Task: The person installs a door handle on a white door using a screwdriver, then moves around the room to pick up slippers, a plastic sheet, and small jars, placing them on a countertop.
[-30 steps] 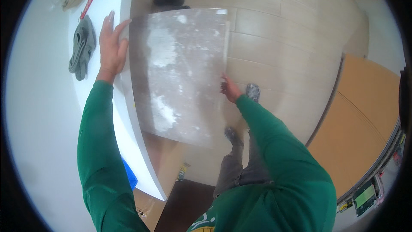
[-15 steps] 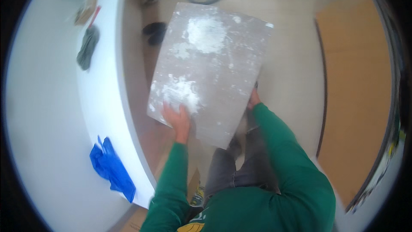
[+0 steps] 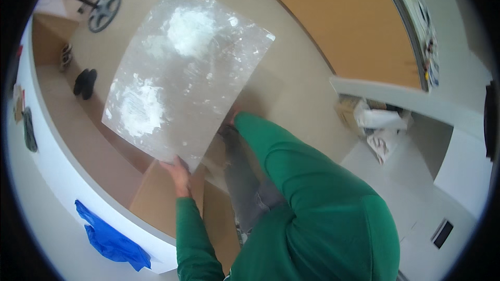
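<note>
I hold a large grey-brown rectangular board, smeared with white patches, at a slant in front of me. My left hand grips its near left edge, low in the view. My right hand is at its right edge, with most of the fingers hidden behind the board. A cardboard piece stands below the board near my left forearm.
A white counter curves along the left, bearing a blue plastic bag and a grey cloth. A spoked wheel base and black footwear are on the floor. An orange-brown panel and packages lie rightward.
My left hand has come down from beside the counter to the board's near edge. The board has moved away from the counter and tilted, while my view has swung to the right.
</note>
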Available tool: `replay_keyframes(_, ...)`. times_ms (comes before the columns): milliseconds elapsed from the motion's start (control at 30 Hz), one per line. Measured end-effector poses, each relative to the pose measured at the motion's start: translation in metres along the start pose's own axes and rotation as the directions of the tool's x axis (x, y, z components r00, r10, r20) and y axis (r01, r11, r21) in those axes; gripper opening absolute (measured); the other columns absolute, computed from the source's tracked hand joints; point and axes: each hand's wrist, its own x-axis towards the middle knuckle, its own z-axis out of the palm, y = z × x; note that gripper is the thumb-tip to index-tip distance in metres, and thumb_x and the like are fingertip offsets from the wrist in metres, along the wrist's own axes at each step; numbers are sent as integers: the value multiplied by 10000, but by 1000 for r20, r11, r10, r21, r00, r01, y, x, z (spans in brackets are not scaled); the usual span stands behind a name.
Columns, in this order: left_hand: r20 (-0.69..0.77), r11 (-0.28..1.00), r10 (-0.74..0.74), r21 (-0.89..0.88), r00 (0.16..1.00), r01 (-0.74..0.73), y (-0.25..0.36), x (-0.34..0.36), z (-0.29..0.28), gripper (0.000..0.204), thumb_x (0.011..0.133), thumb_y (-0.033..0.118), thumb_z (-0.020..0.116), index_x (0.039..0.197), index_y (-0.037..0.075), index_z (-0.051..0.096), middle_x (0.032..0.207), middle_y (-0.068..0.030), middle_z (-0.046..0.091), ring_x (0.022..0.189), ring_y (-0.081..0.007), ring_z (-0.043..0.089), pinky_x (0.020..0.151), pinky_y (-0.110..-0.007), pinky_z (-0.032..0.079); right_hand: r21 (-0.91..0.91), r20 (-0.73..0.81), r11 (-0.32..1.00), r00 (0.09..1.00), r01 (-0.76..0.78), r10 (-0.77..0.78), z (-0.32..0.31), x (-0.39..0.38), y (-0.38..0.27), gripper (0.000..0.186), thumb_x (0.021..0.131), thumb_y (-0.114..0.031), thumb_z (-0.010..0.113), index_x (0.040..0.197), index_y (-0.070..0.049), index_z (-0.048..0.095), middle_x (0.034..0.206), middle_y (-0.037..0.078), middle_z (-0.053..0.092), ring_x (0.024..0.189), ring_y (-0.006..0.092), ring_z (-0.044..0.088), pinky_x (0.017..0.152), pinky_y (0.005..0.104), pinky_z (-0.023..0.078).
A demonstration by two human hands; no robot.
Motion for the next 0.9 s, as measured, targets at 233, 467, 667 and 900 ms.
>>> replay_keyframes(233,47,978,24,207,999,-34,-14,-45,14,769,1010,239,538,1544,-99,99,1589,-293,232,1466,-399,284,1216,-451,223,-142,-36,988,997,62,-68,-66,-38,2,627,1003,-522,493,1464,-101,442,1434,175,511,1249,362,549,1079,524,438)
replay_keyframes(467,108,909,231,330,967,-254,2,-54,-7,824,999,279,547,1505,-175,83,1571,-365,204,1481,-447,226,1229,-459,162,-173,-30,976,990,132,-139,-28,-50,2,627,1007,-505,498,1485,-111,406,1452,190,480,1251,381,540,1072,541,441)
replay_keyframes(667,236,939,337,-19,911,-343,-12,-63,-68,852,1012,154,532,1528,-124,-86,1600,-343,133,1494,-415,206,1224,-428,149,-170,-65,970,981,171,-184,-40,-101,48,630,1011,-491,501,1503,-119,375,1468,203,454,1252,397,532,1066,556,444)
replay_keyframes(900,394,901,383,38,835,-432,-33,-57,-133,855,1016,143,536,1554,-63,-95,1586,-331,206,1457,-409,297,1200,-428,225,-83,-127,987,981,137,-147,-93,-152,146,638,1015,-474,505,1525,-129,339,1486,218,423,1253,416,523,1059,573,447)
